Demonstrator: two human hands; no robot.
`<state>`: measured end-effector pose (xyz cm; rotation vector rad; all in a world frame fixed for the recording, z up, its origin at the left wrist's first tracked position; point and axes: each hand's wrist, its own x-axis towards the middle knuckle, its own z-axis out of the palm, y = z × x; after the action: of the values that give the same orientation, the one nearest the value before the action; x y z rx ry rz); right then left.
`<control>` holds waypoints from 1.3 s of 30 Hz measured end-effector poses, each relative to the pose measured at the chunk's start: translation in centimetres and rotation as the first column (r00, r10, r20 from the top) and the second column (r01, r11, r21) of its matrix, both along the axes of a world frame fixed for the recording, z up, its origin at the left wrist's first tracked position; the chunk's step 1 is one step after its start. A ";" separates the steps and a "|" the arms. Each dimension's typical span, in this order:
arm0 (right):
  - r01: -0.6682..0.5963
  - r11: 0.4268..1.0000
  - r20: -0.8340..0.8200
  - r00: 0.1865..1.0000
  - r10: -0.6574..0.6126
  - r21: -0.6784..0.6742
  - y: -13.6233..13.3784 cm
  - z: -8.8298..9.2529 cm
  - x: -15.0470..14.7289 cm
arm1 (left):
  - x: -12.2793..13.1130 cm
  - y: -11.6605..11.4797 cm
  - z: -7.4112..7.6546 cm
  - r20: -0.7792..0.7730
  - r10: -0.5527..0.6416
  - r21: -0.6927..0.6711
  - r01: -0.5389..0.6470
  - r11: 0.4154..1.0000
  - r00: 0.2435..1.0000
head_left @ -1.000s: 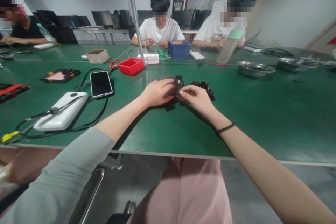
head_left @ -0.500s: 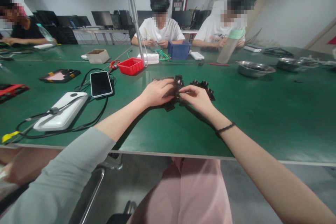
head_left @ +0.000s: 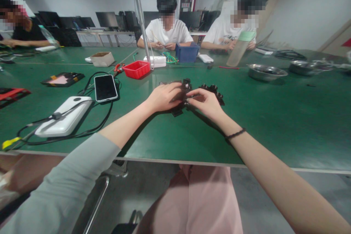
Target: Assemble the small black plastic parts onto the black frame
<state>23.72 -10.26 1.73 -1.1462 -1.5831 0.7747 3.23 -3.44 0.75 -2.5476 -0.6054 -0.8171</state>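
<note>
The work looked underway, with black pieces point(head_left: 187, 81) under the left grip point(head_left: 166, 97) and more pieces point(head_left: 213, 87) just past the right grip point(head_left: 205, 103), its finger and thumb nearly meeting, but I couldn't tell if either held any or how much was left.

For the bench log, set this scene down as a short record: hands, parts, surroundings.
Surface: green table
Left hand: palm down over black parts, partly hiding them
Right hand: fingers bent toward the parts; grip unclear
Left side: phone, screen dark; white block, black cable across it
Beyond: red tray, blue bin
Right side: metal bowl
</note>
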 end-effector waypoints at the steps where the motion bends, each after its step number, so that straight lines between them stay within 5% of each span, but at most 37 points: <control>1: -0.003 1.000 0.004 1.000 0.003 0.001 0.0 0.0 0.0 | 0.0 0.0 0.0 0.001 0.000 0.003 0.000 1.000 1.000; 39: -0.011 0.999 0.012 1.000 0.011 -0.034 0.0 -0.2 0.0 | 0.0 -0.2 0.2 -0.003 -0.002 0.007 0.002 1.000 1.000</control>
<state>23.76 -10.25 1.50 -1.1694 -1.5929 0.8062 3.25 -3.63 0.95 -2.5433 -0.5983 -0.8147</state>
